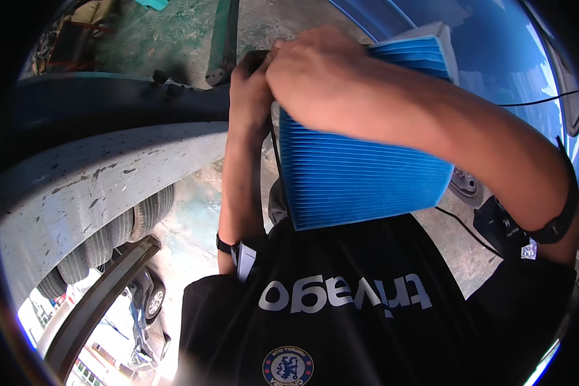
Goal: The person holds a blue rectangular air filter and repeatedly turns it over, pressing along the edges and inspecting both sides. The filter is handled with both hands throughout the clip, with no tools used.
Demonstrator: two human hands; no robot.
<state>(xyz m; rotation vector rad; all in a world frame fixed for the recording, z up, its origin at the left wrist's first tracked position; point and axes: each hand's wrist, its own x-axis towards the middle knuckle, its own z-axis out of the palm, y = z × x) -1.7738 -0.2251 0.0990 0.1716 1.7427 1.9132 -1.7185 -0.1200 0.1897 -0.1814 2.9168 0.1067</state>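
A blue pleated air filter (367, 174) is tilted in front of my torso, its near edge by my black shirt. A pleated part with a white edge (448, 51) shows beyond my right forearm; whether it belongs to the same filter I cannot tell. My left hand (251, 93) is closed at the filter's far left corner. Right against it, my right hand (312, 71) is closed too, slightly blurred, its forearm crossing over the pleats. The fingertips of both hands meet there, and what lies between them is hidden.
A blue car body (502, 51) stands at the far right, with a black cable (537, 101) across it. On the left runs a scuffed grey panel (103, 167), with several tyres (100, 244) below it. A green metal post (223, 42) rises beyond my hands.
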